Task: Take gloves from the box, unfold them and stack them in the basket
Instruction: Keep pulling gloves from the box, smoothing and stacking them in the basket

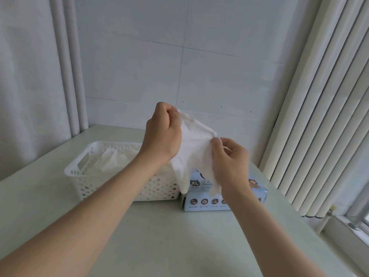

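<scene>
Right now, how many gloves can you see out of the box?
2 that I can tell apart: one glove pinched between the left hand and right hand, a second glove lying in the basket. More may be hidden beneath it.

The glove (195, 148) and the right hand (231, 160) are covering most of the box (205, 204), whose small print is showing too tiny to read. The left forearm (139, 172) is hiding the right end of the basket (95, 186).

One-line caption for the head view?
Left hand and right hand pinch a white glove spread above the blue box, beside the white basket.
</scene>
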`<state>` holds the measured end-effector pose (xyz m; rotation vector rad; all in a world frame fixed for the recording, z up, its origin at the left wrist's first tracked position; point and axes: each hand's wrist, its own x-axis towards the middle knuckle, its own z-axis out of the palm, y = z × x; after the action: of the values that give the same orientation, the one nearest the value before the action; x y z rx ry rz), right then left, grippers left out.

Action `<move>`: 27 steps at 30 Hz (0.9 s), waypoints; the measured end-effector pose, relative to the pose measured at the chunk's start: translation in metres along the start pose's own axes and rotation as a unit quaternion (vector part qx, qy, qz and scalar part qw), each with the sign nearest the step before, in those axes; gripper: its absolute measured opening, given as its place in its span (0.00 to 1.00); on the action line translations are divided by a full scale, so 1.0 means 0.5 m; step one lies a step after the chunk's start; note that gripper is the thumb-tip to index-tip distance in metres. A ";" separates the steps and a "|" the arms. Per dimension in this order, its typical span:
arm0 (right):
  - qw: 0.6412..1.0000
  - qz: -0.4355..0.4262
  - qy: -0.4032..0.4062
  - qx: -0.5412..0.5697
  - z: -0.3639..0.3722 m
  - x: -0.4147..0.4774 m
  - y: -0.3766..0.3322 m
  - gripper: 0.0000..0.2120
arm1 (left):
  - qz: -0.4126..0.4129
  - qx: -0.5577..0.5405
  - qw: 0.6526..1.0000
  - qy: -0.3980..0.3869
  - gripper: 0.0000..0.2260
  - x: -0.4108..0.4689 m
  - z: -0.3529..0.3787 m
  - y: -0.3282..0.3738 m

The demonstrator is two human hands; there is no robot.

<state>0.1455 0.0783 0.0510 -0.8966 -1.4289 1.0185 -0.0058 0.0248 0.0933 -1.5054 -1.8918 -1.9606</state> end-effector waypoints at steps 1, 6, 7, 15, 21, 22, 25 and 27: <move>1.000 -0.005 0.012 -0.023 0.007 0.008 -0.002 0.12 | 0.001 0.005 1.000 0.009 0.08 0.004 -0.006 -0.001; 0.991 -0.016 0.018 -0.131 0.048 0.068 -0.024 0.09 | 0.010 0.091 0.996 -0.005 0.07 0.030 -0.045 -0.027; 0.989 -0.018 0.007 -0.150 0.058 0.078 -0.027 0.09 | -0.001 0.122 0.992 -0.028 0.07 0.036 -0.058 -0.032; 0.932 -0.077 -0.137 -0.328 0.171 0.125 -0.018 0.14 | -0.196 0.289 0.916 -0.197 0.04 0.079 -0.171 -0.100; 0.887 -0.115 -0.154 -0.421 0.219 0.128 0.022 0.12 | -0.281 0.372 0.865 -0.186 0.23 0.087 -0.209 -0.139; 0.876 -0.126 -0.149 -0.440 0.221 0.123 0.026 0.13 | -0.273 0.406 0.851 -0.188 0.26 0.082 -0.210 -0.135; 0.842 -0.194 -0.121 -0.489 0.221 0.109 0.029 0.15 | -0.226 0.502 0.810 -0.202 0.30 0.082 -0.207 -0.146; 0.846 -0.237 -0.127 -0.461 0.220 0.095 0.018 0.12 | -0.178 0.533 0.795 -0.229 0.27 0.091 -0.205 -0.160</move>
<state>0.0311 0.1145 0.0567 -0.9937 -2.2873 0.0073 -0.1390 -0.0083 0.0827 -1.2825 -2.8196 -0.2127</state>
